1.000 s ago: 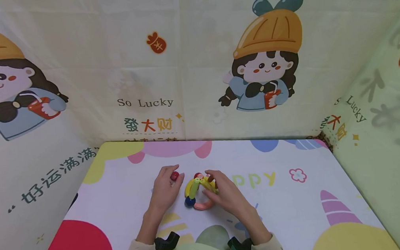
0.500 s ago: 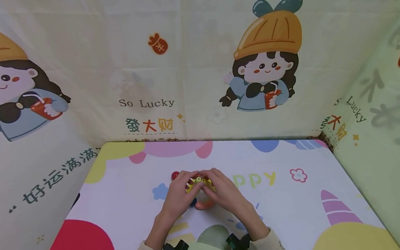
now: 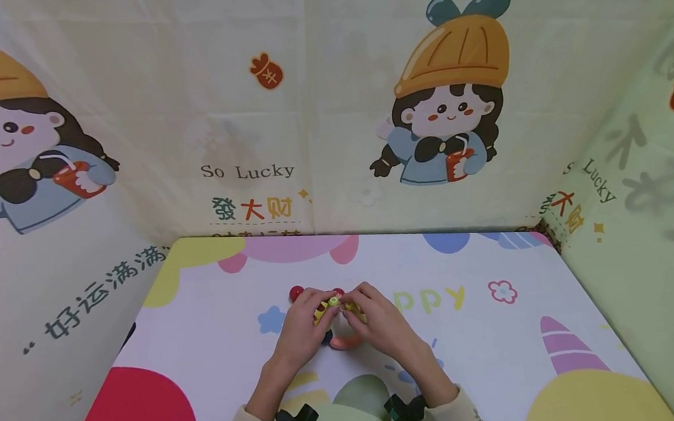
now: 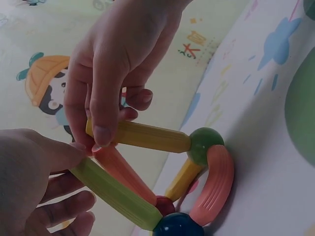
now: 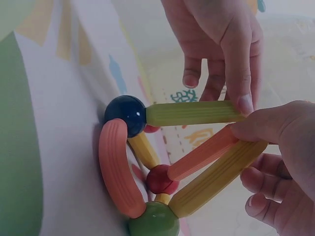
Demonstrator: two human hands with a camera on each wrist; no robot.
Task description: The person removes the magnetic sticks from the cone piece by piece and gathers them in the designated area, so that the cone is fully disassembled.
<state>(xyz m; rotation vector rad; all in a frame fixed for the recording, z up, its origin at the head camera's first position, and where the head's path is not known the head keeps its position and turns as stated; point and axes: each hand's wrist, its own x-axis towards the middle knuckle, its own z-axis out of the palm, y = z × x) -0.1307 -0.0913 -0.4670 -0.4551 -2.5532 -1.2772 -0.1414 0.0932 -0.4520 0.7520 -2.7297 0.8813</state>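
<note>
A frame of magnetic rods and balls stands on the table between both hands. My left hand (image 3: 303,327) pinches the upper end of a straight green rod (image 4: 118,194), which rises from a blue ball (image 4: 177,226). My right hand (image 3: 383,320) pinches together the tops of a yellow rod (image 5: 216,179) and a straight pink rod (image 5: 199,158). The yellow one leans up from a green ball (image 5: 155,221), the pink one from a red ball (image 5: 162,179). The three tops lean close together. A curved pink rod (image 5: 115,167) links the blue and green balls at the base.
Another red ball (image 3: 297,293) lies on the table just beyond my left hand. The patterned tabletop (image 3: 486,338) extends to both sides. Printed cloth (image 3: 329,117) hangs along its back and sides.
My left hand has moved right from beside the separate red ball to the frame and taken the green rod's top. My right hand has closed in on the rod tops opposite it.
</note>
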